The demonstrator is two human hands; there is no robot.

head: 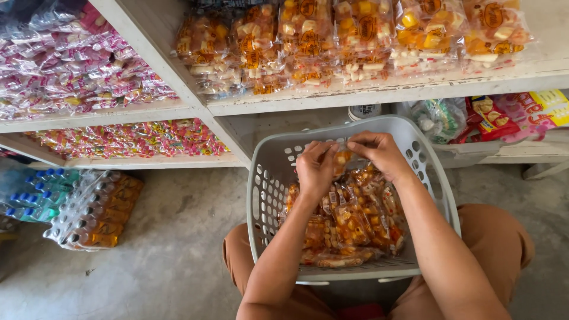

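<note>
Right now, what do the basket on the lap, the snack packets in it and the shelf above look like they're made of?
Basket: looks like moulded plastic, pale grey and matt, with rows of punched holes in its walls.
Snack packets: thin clear plastic film, glossy and crinkled, contents showing through. The left hand and right hand pinch one packet together.
Shelf: probably painted wood, off-white and scuffed; the paint hides the grain.

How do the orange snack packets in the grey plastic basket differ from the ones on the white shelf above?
The orange packets in the basket lie jumbled in a heap inside the grey plastic basket; the orange packets on the shelf sit in overlapping rows. Both hands, left hand and right hand, hold one basket packet; the shelf packets go untouched. Both are clear wrappers with orange-yellow contents.
</note>
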